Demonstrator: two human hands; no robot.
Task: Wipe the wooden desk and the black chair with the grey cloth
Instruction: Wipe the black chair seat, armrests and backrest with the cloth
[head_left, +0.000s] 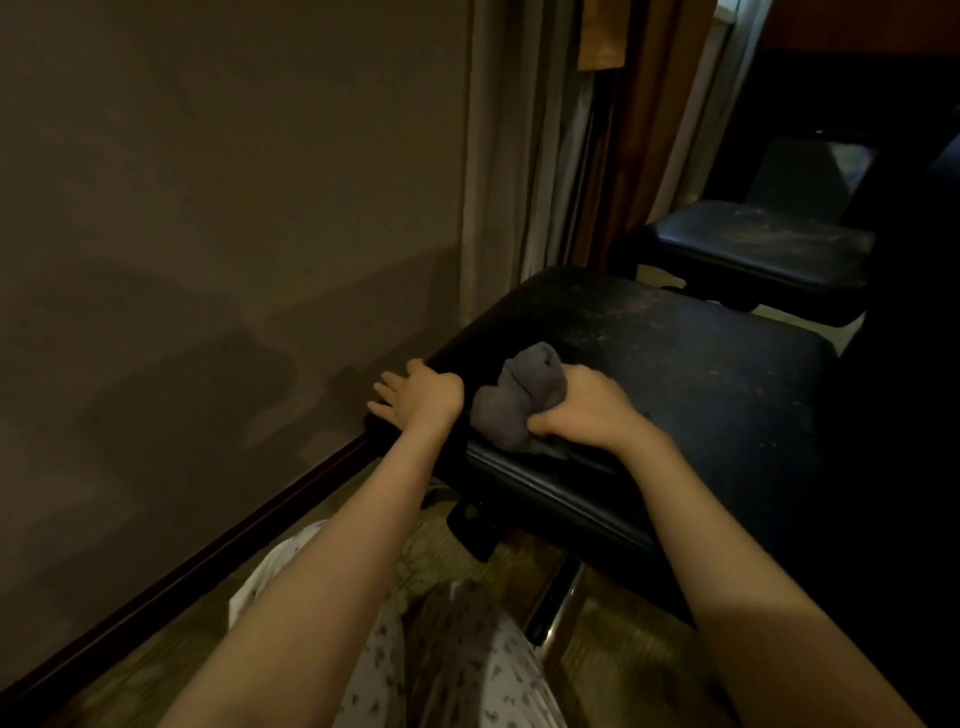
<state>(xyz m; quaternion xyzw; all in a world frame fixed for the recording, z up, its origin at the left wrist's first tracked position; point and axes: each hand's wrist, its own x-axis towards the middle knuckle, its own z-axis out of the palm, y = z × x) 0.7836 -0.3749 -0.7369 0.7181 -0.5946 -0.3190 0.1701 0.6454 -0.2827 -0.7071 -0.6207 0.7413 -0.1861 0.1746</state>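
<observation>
Beside my open left hand, pressing the seat edge, my right hand is gripping the grey cloth on the black chair.

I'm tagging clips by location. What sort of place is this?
Probably a dim private room, perhaps a bedroom or hotel room. Long curtains hang beside a plain wall. A padded black chair stands on the floor, and the right hand holds a grey cloth on its seat.
</observation>
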